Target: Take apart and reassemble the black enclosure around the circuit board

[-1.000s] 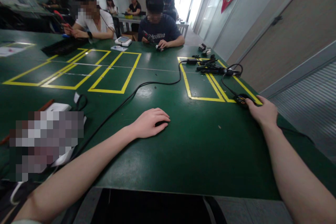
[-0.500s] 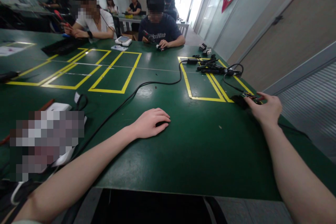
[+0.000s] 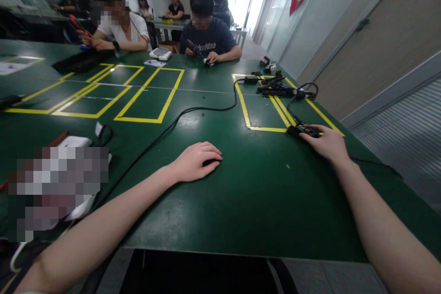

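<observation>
My left hand rests palm down on the green table, its fingers loosely stretched and slightly apart, with a dark gap under the thumb side. Farther right, my right hand grips a small black device between thumb and fingers. Coloured bits show on the device's top, like an exposed circuit board, but its exact kind cannot be made out. It sits low at the table, by the near end of the yellow tape. A thin black cable leads from it toward a black cable bundle.
A long black cord crosses the table to a small black adapter. At the left lie a blurred-out item and a white object. Two co-workers sit across the table, one by a black tray. Small white-and-black parts stand far right.
My right hand has moved left with the black device, from the table's right side to the near end of the taped lines. My left hand stays in place.
</observation>
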A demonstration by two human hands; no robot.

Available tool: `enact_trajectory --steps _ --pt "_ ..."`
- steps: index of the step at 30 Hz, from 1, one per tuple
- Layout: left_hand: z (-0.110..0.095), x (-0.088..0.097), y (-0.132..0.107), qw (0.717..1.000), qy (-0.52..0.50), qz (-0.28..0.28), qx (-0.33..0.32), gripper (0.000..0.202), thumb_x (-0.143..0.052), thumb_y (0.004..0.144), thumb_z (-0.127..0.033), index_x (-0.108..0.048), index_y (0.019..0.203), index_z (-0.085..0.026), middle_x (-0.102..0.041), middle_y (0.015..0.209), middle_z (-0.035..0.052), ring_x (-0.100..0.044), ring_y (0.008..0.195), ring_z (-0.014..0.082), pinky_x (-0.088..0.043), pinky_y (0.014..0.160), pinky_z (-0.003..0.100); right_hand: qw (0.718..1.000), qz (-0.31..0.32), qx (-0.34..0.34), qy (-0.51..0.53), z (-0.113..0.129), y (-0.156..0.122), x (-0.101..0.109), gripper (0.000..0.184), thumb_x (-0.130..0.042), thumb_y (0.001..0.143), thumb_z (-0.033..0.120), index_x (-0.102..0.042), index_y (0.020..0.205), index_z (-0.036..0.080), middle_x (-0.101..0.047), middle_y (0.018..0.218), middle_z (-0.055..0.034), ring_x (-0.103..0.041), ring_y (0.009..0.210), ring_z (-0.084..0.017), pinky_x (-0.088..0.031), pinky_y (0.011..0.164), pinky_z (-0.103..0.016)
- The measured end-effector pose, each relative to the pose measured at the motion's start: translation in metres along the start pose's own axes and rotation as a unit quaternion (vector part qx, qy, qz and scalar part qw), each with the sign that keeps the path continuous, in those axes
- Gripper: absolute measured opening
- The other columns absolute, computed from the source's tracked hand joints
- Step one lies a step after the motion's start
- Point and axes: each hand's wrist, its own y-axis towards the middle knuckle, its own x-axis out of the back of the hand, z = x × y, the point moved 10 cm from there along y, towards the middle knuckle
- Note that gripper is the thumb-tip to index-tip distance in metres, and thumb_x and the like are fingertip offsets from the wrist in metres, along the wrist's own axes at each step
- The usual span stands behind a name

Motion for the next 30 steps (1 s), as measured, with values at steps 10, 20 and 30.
enact_trajectory --steps 10,20,30 --pt "-0.010 0.012 -0.002 0.999 -0.003 -0.043 -0.016 0.030 -0.063 0.100 -0.034 -0.069 0.126 -0.020 -0.068 0.136 0.0137 -0.062 0.128 0.0275 -0.054 0.108 0.047 0.880 0.191 0.352 0.254 0.183 -0.113 -0.028 0.038 -0.070 0.087 0.030 -0.072 0.123 0.019 -0.077 0.114 -0.0096 -0.075 0.099 -0.025 -0.060 0.087 -0.037" --pt "-0.035 0.001 -0.005 0.999 0.021 -0.005 -0.042 0.042 -0.069 0.093 -0.059 -0.073 0.101 -0.018 -0.073 0.091 0.0076 -0.068 0.090 0.0214 -0.053 0.080 0.034 0.775 0.247 0.492 0.309 0.234 -0.185 -0.006 0.039 -0.068 0.088 0.020 -0.067 0.127 0.022 -0.076 0.104 -0.0067 -0.074 0.090 -0.020 -0.060 0.078 -0.030" --pt "-0.019 -0.001 -0.007 0.997 0.064 0.015 0.041 0.057 -0.074 0.088 -0.061 -0.071 0.128 -0.020 -0.072 0.134 0.0142 -0.058 0.133 0.0350 -0.053 0.108 0.053 0.785 0.214 0.489 0.315 0.229 -0.180 -0.006 0.035 -0.068 0.092 0.021 -0.067 0.127 0.023 -0.074 0.127 -0.0107 -0.073 0.116 -0.023 -0.061 0.098 -0.035"
